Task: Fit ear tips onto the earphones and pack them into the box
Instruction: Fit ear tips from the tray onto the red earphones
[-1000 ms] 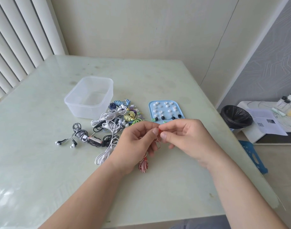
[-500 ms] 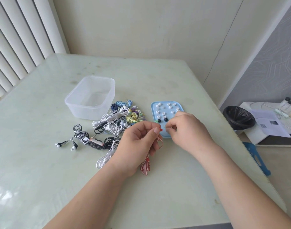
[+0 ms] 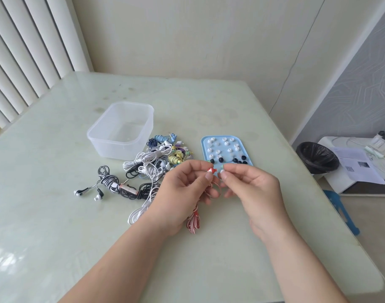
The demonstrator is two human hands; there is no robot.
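Carefully, the left hand [image 3: 182, 193] pinched the light red earbud [image 3: 211, 170] by its hard shell, the right hand [image 3: 252, 189] pinching a tiny, probably soft ear tip [image 3: 221, 171].

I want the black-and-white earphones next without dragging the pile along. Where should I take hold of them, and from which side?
Pinch the wound coil across its middle, from above and from the left. It is the bulkiest part; the two buds trail loose on thin cords beside it, and the pile of other earphones crowds its right end, so that side may snag.
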